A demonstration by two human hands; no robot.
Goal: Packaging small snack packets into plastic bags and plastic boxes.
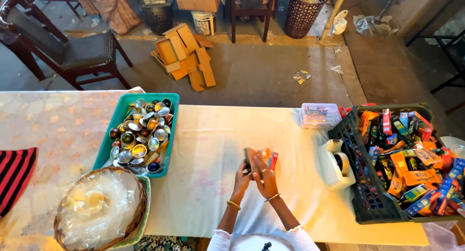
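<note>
Over the middle of the cloth-covered table (203,149), my left hand (241,177) and my right hand (264,176) are raised together. Both grip a small dark packet with orange and red parts (259,157) between the fingertips. The left hand holds its dark left side, the right hand its lower right. Each wrist wears a thin bangle. My white sleeves show at the bottom edge.
A green tray (112,134) of shiny round metal cups sits to the left, a wicker basket (138,207) with clear plastic in front of it. On the right stand a white tape dispenser (334,164), a clear small box (319,114) and a dark crate (361,202) of colourful packets.
</note>
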